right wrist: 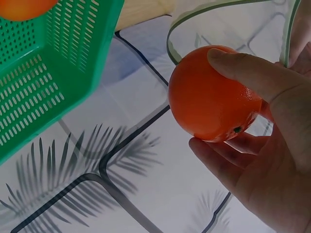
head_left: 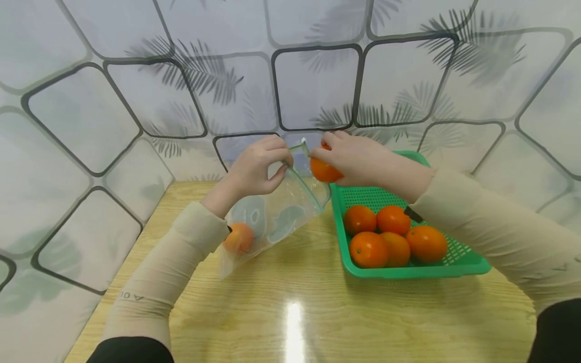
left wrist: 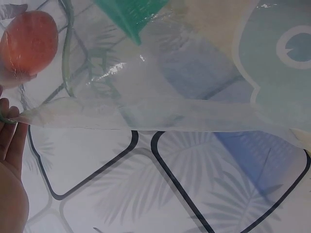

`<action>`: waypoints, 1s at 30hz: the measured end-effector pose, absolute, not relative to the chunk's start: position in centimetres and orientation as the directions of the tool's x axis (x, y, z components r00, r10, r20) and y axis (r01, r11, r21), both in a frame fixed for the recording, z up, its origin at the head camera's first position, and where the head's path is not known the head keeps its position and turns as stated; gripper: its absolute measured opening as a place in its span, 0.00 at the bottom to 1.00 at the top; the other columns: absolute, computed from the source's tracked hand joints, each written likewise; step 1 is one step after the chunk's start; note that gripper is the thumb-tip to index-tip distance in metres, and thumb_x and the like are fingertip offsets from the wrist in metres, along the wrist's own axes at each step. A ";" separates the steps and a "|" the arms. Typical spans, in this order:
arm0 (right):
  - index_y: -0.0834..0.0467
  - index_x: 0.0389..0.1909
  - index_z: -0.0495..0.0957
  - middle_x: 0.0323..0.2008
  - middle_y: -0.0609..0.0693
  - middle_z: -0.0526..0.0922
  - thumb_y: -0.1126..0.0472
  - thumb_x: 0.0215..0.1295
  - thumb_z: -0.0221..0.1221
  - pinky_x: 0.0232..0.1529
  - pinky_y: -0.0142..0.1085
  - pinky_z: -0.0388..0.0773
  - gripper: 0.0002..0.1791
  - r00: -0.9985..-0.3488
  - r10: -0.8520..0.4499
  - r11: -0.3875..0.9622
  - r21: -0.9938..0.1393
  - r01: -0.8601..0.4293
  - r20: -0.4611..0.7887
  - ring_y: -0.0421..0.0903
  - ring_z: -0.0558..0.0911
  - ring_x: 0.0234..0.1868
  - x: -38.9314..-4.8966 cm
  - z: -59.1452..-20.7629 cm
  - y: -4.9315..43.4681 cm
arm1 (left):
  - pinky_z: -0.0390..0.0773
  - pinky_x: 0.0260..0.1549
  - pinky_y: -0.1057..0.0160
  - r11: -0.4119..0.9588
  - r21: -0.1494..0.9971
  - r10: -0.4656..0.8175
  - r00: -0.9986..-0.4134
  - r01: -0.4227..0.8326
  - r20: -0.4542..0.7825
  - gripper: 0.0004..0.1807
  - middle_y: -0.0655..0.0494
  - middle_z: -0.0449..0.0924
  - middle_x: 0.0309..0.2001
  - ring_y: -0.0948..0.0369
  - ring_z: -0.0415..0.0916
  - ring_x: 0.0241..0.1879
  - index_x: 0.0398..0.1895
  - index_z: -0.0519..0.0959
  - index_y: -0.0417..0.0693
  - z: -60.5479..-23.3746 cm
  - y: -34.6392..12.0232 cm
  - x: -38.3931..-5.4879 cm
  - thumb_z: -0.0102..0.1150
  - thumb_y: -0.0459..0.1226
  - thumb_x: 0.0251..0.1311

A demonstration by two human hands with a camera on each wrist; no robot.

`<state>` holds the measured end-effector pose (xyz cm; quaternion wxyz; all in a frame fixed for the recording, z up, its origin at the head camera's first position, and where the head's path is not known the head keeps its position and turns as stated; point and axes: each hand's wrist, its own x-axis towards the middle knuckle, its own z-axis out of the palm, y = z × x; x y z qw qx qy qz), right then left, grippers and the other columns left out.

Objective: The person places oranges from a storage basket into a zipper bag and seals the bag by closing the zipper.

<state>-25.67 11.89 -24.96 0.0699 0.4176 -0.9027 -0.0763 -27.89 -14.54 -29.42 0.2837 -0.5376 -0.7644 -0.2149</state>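
Observation:
My left hand point(head_left: 263, 164) pinches the rim of a clear zip bag point(head_left: 290, 201) between thumb and fingers, and the bag hangs slanted with its mouth parted toward the right. One orange point(head_left: 239, 238) lies in the bag's lower corner, seen through the plastic. With thumb and fingers curled round it, my right hand point(head_left: 358, 156) holds another orange point(right wrist: 211, 94) right at the bag's mouth. The bag's green zip edge point(right wrist: 214, 7) shows just behind that orange in the right wrist view. In the left wrist view, the bag's film covers most of the scene.
A green perforated basket point(head_left: 410, 273) stands on the wooden table point(head_left: 254, 312) at the right, under my right forearm. Several oranges point(head_left: 369, 249) sit in its near part. Behind the table rises a patterned wall point(head_left: 317, 85), with another patterned side at the left.

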 end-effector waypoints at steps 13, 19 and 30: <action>0.52 0.73 0.71 0.59 0.62 0.73 0.56 0.59 0.77 0.45 0.48 0.86 0.41 -0.675 -0.738 0.658 0.205 -0.725 -0.015 0.58 0.77 0.57 -26.3 -26.1 11.0 | 0.79 0.44 0.52 0.339 0.033 0.706 -0.277 0.940 0.652 0.08 0.47 0.81 0.34 0.49 0.77 0.39 0.33 0.83 0.41 -29.2 -14.4 -27.7 0.57 0.24 0.61; 0.52 0.72 0.71 0.57 0.62 0.74 0.56 0.59 0.77 0.43 0.48 0.86 0.40 -0.670 -0.742 0.657 0.202 -0.726 0.006 0.58 0.78 0.55 -26.4 -26.3 10.9 | 0.79 0.44 0.52 0.337 0.034 0.706 -0.277 0.941 0.652 0.07 0.48 0.81 0.34 0.50 0.77 0.39 0.33 0.83 0.42 -29.3 -14.4 -27.7 0.57 0.24 0.60; 0.50 0.71 0.69 0.55 0.60 0.75 0.54 0.58 0.79 0.40 0.46 0.86 0.42 -0.674 -0.738 0.658 0.201 -0.726 -0.019 0.56 0.78 0.53 -26.0 -26.5 10.1 | 0.79 0.46 0.52 0.348 0.042 0.703 -0.290 0.937 0.649 0.07 0.48 0.81 0.35 0.49 0.77 0.39 0.32 0.82 0.41 -29.3 -14.2 -27.7 0.57 0.24 0.60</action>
